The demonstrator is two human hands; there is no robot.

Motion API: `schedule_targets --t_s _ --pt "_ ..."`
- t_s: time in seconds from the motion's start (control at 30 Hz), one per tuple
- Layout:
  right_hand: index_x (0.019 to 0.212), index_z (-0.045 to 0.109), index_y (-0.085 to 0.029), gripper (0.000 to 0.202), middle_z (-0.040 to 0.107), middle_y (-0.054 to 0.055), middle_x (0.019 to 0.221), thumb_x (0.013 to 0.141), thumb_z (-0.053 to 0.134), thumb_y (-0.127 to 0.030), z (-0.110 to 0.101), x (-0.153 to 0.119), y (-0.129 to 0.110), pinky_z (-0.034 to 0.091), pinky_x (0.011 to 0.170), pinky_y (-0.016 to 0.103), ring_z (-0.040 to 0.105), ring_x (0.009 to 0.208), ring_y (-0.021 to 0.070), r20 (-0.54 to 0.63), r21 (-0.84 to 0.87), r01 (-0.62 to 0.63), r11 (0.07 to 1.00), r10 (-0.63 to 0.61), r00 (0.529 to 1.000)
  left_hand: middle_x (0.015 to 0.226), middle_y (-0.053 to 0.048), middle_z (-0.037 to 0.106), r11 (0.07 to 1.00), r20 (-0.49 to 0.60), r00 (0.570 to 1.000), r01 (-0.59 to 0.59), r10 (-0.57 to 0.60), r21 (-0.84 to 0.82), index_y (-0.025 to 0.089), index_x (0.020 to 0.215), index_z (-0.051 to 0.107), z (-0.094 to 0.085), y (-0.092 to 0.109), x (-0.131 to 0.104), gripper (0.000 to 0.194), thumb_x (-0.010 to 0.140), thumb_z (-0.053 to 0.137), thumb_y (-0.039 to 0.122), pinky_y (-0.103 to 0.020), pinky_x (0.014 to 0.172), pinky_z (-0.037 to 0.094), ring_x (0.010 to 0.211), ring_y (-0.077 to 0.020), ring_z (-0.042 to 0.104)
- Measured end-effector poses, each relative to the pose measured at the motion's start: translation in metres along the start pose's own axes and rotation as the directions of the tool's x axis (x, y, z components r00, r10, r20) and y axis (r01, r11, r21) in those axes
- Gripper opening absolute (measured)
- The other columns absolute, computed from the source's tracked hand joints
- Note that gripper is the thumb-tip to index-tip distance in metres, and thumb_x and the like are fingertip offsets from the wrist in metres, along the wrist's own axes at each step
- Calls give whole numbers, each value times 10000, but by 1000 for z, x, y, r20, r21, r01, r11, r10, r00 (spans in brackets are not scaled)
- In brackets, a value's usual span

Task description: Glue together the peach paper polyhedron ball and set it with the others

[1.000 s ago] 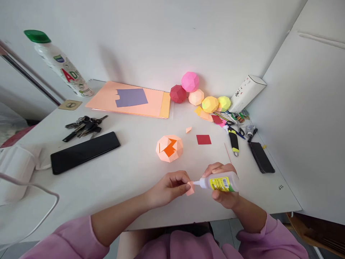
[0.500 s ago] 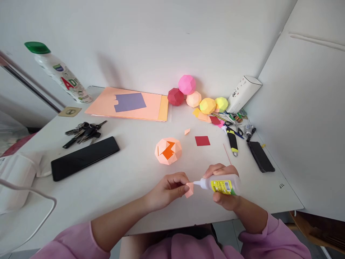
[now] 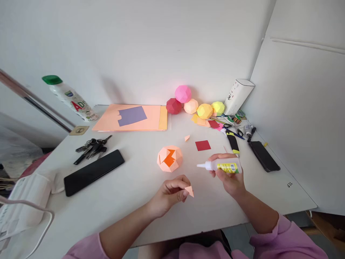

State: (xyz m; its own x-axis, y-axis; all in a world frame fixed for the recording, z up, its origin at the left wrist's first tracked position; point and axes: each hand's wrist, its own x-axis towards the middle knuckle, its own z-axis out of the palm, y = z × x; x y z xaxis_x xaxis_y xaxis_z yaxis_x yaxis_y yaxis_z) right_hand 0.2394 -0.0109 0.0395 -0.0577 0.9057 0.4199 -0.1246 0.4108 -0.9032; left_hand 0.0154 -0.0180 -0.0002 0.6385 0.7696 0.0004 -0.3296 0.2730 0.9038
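Note:
Between the thumb and fingers of my left hand (image 3: 172,194) is a small folded peach paper piece (image 3: 190,190). My right hand (image 3: 232,180) is wrapped round a clear glue bottle (image 3: 228,166) with a yellow label, held sideways; its white nozzle points left and stands apart from the paper piece. Just beyond my left hand sits a faceted peach paper ball (image 3: 176,163), with an orange inside showing through an irregular opening in its top. A second small peach paper piece (image 3: 187,138) and a red paper rectangle (image 3: 203,145) lie farther back.
Several faceted paper balls (image 3: 183,94) stand against the wall. Peach sheets (image 3: 107,122) with a purple piece (image 3: 132,116) lie at back left. Keys (image 3: 93,147), a black phone (image 3: 94,172) and a white bottle (image 3: 72,100) are left; a utility knife (image 3: 232,142) and another phone (image 3: 264,156) right.
My right hand has drawn the glue bottle away from the paper piece, up and to the right. My left hand has tilted the piece. The whole view has shifted a little.

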Motion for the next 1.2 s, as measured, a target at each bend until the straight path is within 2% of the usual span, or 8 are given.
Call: schedule_targets --t_s 0.23,0.43,0.6,0.73,0.83,0.93,1.03,1.2 --pt "1025 585 -306 331 658 26 1096 750 768 -306 -22 29 23 530 658 334 679 873 205 -82 214 -211 954 233 969 772 -14 538 999 -7 1000 -24 24 -22 217 799 784 -2 4 1 112 820 706 294 -256 619 447 608 -77 536" --pt "1126 568 -281 439 571 75 1228 736 756 -353 -38 31 57 545 825 428 661 953 237 -147 -245 -269 932 238 960 766 -7 534 999 -32 999 -41 40 -30 241 798 790 -1 -1 2 74 783 740 293 -273 617 483 602 -84 557" --pt "1123 622 -239 320 513 128 1278 807 635 -287 -47 27 85 433 1037 512 513 1233 314 115 -704 73 706 12 993 694 8 478 997 -81 995 -62 65 46 222 737 785 -2 -1 1 86 767 756 297 -231 596 428 618 -74 492" --pt "1131 650 -220 286 487 158 1332 864 547 -225 -46 23 91 465 986 547 496 1240 334 282 -808 213 549 43 959 647 12 481 997 -84 995 -43 49 64 218 719 776 3 4 -1 138 790 730 326 -234 587 411 582 -74 464" --pt "1020 691 -222 190 515 154 1314 858 591 -235 -36 21 79 444 978 580 484 1227 355 306 -814 308 492 -87 948 631 10 485 993 -135 989 -43 57 107 201 646 751 5 6 -2 214 803 712 341 -236 609 397 597 -81 452" --pt "965 677 -231 142 619 127 1120 895 556 -210 -20 15 59 505 901 483 577 1066 275 302 -687 373 623 -222 927 629 14 467 988 -196 979 -34 64 152 198 621 736 6 5 -2 236 801 710 349 -227 606 371 615 -87 439" --pt "996 658 -218 167 649 113 1007 930 505 -223 -2 6 39 542 820 408 614 952 225 367 -449 371 813 -211 906 634 18 443 979 -235 969 -29 77 202 195 609 727 5 2 0 250 797 707 358 -219 585 349 607 -84 415" --pt "942 659 -209 82 673 83 897 869 623 -200 16 -6 26 545 713 350 622 799 181 429 -266 307 914 -173 886 621 18 455 941 -235 963 -45 129 335 186 636 724 6 -3 3 251 805 687 368 -225 552 335 576 -85 400"
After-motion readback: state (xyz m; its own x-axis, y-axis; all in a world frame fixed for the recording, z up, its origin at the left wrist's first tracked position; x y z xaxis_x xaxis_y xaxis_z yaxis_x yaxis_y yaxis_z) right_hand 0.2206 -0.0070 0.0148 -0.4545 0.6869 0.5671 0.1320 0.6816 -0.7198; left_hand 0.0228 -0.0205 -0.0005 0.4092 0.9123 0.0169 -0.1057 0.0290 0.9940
